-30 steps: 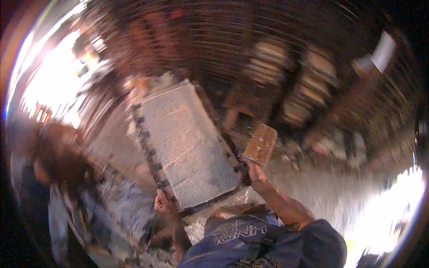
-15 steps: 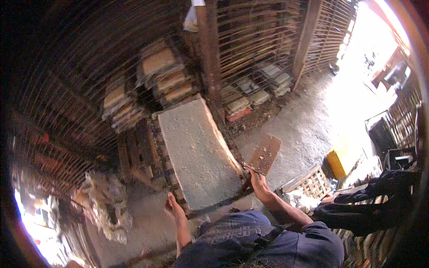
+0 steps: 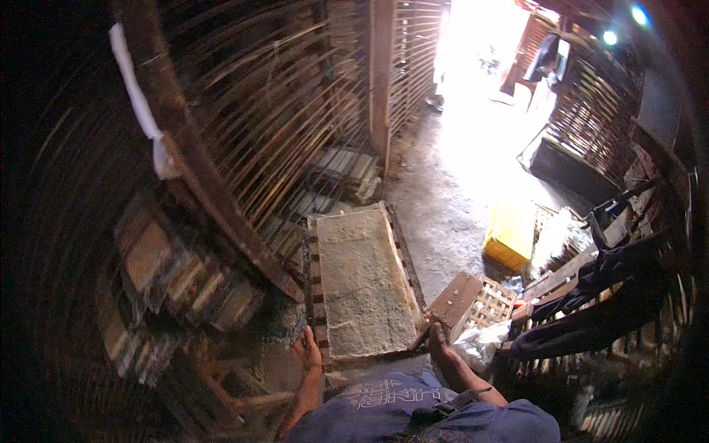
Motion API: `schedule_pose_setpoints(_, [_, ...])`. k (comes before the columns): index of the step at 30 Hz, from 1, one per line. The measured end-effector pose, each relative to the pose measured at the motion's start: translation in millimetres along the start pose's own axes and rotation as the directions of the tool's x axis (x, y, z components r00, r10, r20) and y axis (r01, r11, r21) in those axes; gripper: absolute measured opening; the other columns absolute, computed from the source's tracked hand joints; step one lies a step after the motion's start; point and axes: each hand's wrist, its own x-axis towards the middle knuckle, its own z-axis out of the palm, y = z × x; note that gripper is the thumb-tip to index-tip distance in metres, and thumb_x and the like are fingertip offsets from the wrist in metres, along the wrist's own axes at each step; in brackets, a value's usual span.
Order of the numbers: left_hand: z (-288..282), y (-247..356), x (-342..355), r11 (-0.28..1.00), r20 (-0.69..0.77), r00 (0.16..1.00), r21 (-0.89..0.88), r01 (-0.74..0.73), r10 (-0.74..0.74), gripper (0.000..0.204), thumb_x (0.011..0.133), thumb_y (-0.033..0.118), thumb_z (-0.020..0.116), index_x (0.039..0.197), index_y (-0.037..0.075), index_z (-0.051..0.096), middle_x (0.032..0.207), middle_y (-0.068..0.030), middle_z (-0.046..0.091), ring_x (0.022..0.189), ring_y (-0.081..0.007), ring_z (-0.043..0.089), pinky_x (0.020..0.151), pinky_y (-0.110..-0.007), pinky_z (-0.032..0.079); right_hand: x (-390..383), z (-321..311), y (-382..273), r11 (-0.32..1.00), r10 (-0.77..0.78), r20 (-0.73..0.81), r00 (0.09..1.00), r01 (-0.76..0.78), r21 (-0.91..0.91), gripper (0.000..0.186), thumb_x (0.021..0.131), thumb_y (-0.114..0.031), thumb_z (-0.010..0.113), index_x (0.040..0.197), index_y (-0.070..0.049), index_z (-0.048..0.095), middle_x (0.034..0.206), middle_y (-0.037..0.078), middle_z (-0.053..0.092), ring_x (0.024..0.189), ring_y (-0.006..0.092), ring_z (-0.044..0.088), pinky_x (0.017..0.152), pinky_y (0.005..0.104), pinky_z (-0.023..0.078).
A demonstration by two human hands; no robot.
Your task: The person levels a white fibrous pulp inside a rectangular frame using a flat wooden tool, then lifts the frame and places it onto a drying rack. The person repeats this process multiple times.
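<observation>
Tray (image 3: 315, 295) | hands (image 3: 309, 353) at side edges | right holds board (image 3: 453, 297) | floor (image 3: 425, 181) ahead-right

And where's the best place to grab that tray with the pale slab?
Probably grip the tray by its two long side edges, coming from left and right together: it is longer than wide, and the pale slab covers its middle, leaving those edges bare.

Pale slab (image 3: 365, 284) between left grip (image 3: 310, 357) and right grip (image 3: 439, 337)

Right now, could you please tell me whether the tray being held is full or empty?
Full: a pale slab covers most of the tray.
</observation>
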Motion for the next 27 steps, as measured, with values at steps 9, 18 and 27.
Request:
schedule_pose_setpoints(9, [160, 44, 125, 0.988, 0.187, 0.975, 0.115, 0.102, -0.123, 0.060, 0.097, 0.054, 0.047, 0.066, 0.003, 0.043, 0.058, -0.0031, 0.037, 0.056, -0.0153, 0.037, 0.056, -0.038, 0.032, 150, -10, 54, 0.971, 0.119, 0.108, 0.987, -0.139, 0.197, 0.056, 0.095, -0.052, 0.050, 0.123, -0.004, 0.060, 0.100, 0.005, 0.059, 0.081, 0.0168, 0.053, 0.070, 0.0329, 0.046])
schedule_pose_setpoints(18, [309, 21, 198, 0.891, 0.144, 0.902, 0.282, 0.356, -0.406, 0.053, 0.094, 0.054, 0.051, 0.083, 0.004, 0.061, 0.075, -0.0081, 0.057, 0.072, -0.0218, 0.054, 0.068, -0.040, 0.044, 366, -22, 54, 0.935, 0.341, 0.077, 0.937, -0.330, -0.130, 0.068, 0.088, -0.062, 0.050, 0.121, -0.003, 0.057, 0.098, 0.009, 0.058, 0.082, 0.0214, 0.057, 0.069, 0.0362, 0.048])
schedule_pose_setpoints(27, [458, -106, 330, 0.046, 0.581, 0.294, -0.403, 0.914, -0.759, 0.065, 0.091, 0.057, 0.047, 0.131, 0.007, 0.051, 0.135, -0.0163, 0.048, 0.125, -0.0311, 0.045, 0.105, -0.049, 0.034, 599, 26, 163, 0.827, 0.387, 0.152, 0.910, -0.269, -0.493, 0.061, 0.084, -0.056, 0.062, 0.116, -0.005, 0.058, 0.091, 0.016, 0.065, 0.071, 0.0242, 0.063, 0.056, 0.0380, 0.050])
